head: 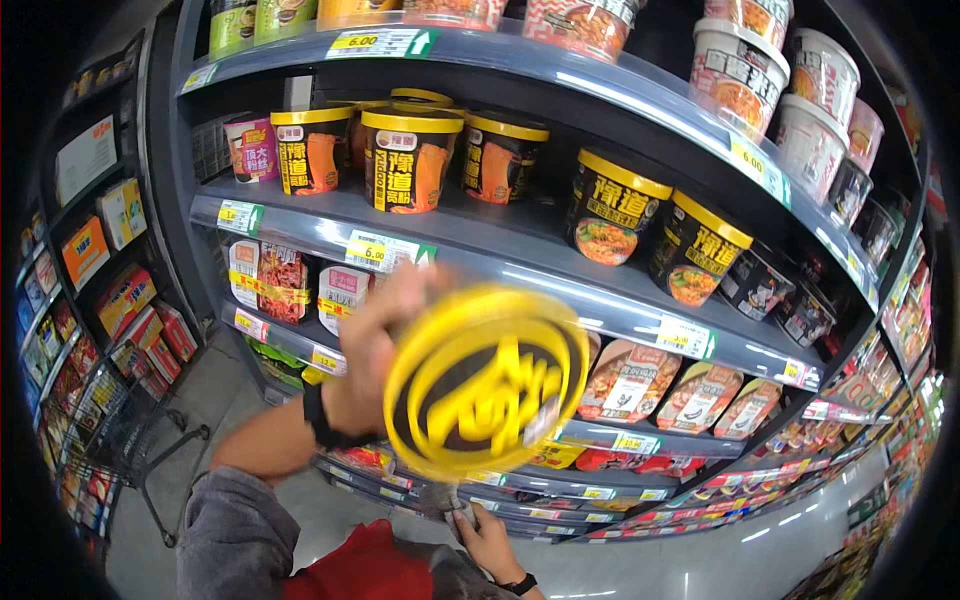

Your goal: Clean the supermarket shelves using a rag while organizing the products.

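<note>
My left hand (379, 337), blurred and raised close to the camera, holds an instant noodle cup by its side; the cup's round yellow and black lid (487, 382) faces me. A black band circles that wrist. Lower down, my right hand (487, 536) grips a bunched grey cloth (441, 499) and wears a black watch or band. Behind the held cup, a shelf carries black cups with yellow lids: one at the front (411, 161), another to its left (315, 150), another to its right (504, 157), and two further right (619, 206) (699, 247).
A purple cup (252, 148) stands at the shelf's left end. White-lidded cups (739, 79) are stacked on the upper shelf, packaged bowls (630, 379) sit below, and price tags line the shelf edge (480, 259). At the left, a wire shopping cart (146, 465) stands beside another rack.
</note>
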A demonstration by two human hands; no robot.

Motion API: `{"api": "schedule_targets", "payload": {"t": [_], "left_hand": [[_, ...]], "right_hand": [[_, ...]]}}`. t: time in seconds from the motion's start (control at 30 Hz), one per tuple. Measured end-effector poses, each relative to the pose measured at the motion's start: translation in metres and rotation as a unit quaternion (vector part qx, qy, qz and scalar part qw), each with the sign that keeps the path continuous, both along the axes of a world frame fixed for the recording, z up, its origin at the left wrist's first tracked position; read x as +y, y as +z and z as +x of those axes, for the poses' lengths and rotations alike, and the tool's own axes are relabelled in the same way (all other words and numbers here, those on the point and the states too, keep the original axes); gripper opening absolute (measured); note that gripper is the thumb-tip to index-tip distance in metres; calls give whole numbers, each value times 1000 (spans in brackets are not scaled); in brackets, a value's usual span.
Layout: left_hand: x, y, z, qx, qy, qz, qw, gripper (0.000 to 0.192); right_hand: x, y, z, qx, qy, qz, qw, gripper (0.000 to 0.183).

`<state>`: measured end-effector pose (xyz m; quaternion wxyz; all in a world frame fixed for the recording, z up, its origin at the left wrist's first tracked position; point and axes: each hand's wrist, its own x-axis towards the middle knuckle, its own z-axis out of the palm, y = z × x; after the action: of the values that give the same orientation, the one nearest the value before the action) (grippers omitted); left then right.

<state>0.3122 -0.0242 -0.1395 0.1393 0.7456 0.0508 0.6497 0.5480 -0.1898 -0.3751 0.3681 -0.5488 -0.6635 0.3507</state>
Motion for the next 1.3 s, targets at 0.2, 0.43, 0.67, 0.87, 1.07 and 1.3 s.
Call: {"api": "schedule_targets", "payload": {"t": [0.2,0.43,0.67,0.87,1.07,1.3], "left_hand": [[-107,-64,-11,339,98,-53,934,93],[-137,-150,-28,389,123,-275,871,101],[-131,-164,-26,358,148,-384,838,93],[-134,-171,-24,176,108,-450,869,72],[-120,-178,-20,0,-15,-636,772,67],[-130,-164,-1,-74,-191,-686,698,56]], "right_hand": [[15,22,1,419,-144,-28,896,33],[17,59,-10,165,-52,-131,976,43],[38,65,-33,70,186,86,976,56],[31,79,-39,30,227,142,963,47],[13,64,-26,136,75,178,972,48],[16,42,-25,17,73,248,966,63]]}}
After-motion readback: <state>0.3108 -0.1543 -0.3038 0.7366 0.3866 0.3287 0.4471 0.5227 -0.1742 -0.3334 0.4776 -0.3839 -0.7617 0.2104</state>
